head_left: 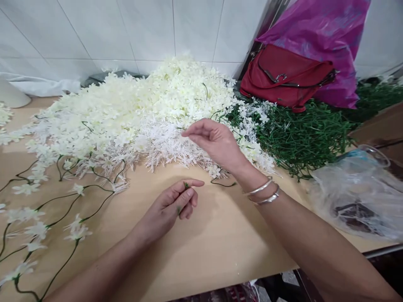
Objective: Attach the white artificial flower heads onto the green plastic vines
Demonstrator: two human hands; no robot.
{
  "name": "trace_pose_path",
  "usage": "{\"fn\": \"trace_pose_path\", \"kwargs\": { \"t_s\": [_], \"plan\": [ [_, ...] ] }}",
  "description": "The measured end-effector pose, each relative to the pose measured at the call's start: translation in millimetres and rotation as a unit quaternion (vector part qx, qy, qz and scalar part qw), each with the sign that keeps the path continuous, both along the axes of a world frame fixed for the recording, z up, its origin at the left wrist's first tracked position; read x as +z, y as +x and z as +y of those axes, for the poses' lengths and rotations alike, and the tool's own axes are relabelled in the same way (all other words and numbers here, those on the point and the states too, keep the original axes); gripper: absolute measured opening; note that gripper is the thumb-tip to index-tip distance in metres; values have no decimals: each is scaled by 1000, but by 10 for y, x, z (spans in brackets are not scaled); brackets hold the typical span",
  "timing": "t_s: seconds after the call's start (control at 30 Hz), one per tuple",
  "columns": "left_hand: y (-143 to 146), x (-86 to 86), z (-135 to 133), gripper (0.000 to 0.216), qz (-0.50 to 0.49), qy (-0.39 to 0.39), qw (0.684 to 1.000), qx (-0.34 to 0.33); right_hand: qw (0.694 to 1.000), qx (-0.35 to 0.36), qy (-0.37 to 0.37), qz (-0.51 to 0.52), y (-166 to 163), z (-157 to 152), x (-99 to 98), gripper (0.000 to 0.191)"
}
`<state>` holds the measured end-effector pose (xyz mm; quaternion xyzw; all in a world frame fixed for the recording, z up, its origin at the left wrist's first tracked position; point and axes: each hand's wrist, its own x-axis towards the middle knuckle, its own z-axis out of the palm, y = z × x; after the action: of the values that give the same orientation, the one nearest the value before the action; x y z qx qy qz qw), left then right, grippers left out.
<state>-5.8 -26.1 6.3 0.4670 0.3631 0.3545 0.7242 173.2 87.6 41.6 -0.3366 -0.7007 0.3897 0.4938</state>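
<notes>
My left hand (pixel 176 201) is closed above the bare front of the table, its thumb bent against the fingers. Small green bits of a plastic flower stem (pixel 186 185) show between its fingers; most of the stem is hidden. My right hand (pixel 217 140), with two silver bangles at the wrist, pinches thumb and fingertips together over the white thread-like stamens (pixel 160 138). Whether anything is in that pinch cannot be made out. Behind both hands rises a large heap of cream-white artificial blossoms (pixel 176 88). A loose green stem (pixel 224 183) lies under my right wrist.
Assembled flower sprays (pixel 75 230) with dark stems lie at the left. Green stems (pixel 302 134) are heaped at the right, below a red handbag (pixel 283 77) and a purple plastic bag (pixel 327 37). A clear plastic bag (pixel 355 193) sits at the right edge; a tiled wall stands behind.
</notes>
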Motion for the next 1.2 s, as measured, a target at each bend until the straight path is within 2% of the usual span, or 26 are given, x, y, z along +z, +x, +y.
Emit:
{"fn": "trace_pose_path", "kwargs": {
  "t_s": [0.1,0.17,0.27,0.37,0.57,0.73,0.93,1.07,1.13,1.2],
  "plan": [
    [-18,-21,-17,29,2,-17,999,36,998,-61,11,19,156,-146,126,5],
    [-29,0,-28,31,19,-1,999,43,990,-127,43,-51,262,-296,156,7],
    [-38,33,-15,35,65,60,995,51,949,-211,109,-208,350,-559,101,15],
    [-36,18,15,32,81,91,989,79,941,-226,133,-213,331,-771,-39,20],
    [-9,-61,27,22,66,77,985,138,980,-152,24,-128,254,-862,-282,10],
    [6,-41,17,18,77,91,980,161,986,-122,29,-111,294,-838,-306,12],
    [15,6,27,18,92,96,976,170,976,-52,47,-204,365,-866,-188,4],
    [17,18,26,18,105,87,976,170,963,-148,31,-223,450,-851,-177,3],
    [12,20,22,18,113,86,976,166,944,-217,22,-248,516,-825,-191,5],
    [6,22,14,18,115,87,976,164,916,-268,55,-295,580,-793,-204,4]
  ]
}}
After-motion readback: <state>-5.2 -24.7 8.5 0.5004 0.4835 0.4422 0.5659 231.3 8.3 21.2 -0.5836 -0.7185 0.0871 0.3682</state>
